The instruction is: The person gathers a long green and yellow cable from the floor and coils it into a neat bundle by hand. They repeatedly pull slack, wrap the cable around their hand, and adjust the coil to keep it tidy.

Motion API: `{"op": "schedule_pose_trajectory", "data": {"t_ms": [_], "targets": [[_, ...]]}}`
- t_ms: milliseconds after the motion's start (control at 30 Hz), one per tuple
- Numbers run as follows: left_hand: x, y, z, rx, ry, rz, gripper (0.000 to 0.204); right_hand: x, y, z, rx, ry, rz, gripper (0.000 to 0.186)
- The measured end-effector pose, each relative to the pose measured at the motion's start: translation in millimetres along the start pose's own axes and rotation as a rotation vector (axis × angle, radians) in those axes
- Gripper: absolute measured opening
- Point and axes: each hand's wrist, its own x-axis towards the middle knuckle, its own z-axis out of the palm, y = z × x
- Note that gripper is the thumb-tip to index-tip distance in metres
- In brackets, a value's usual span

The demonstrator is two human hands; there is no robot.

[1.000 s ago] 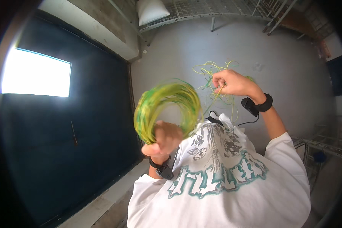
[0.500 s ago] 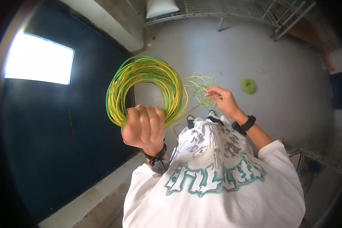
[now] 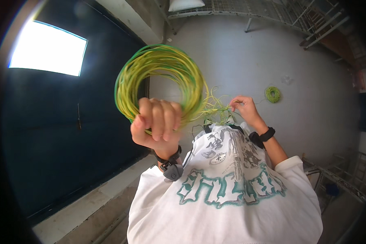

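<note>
My left hand (image 3: 160, 122) is closed around the lower part of a large coil of yellow-green wire (image 3: 128, 83), which stands up above the fist. To its right, my right hand (image 3: 246, 109) pinches a strand of the same wire with thumb and fingertips. Loose, tangled wire (image 3: 215, 110) spreads between the two hands and hangs down toward my feet. Its lower part is partly hidden behind my shirt and right hand.
A smaller coil of green wire (image 3: 273, 94) lies on the grey floor (image 3: 223, 49). Beside it is a small clear crumpled thing (image 3: 287, 79). A dark blue door (image 3: 49, 134) with a bright window stands at left. Metal bed frames (image 3: 248, 16) line the far side.
My left hand and the large coil have moved up slightly, the coil tilting. My right hand has shifted a little to the right, its fingers now closer together on the wire.
</note>
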Motion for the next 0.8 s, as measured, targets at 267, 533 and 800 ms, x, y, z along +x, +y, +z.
{"op": "schedule_pose_trajectory", "data": {"t_ms": [267, 533, 800], "targets": [[9, 36, -23, 0.143, 0.251, 0.212, 0.027, -8, -11, -25, 0.032, -0.074, 0.027, 0.035], [26, 79, -65, 0.166, 0.384, 0.355, 0.035, -5, -46, -51, -0.584, 0.115, -0.200, 0.039], [19, 127, -101, 0.107, 0.415, 0.468, 0.036, 13, -23, -160, -1.303, 0.452, -0.501, 0.031]]}}
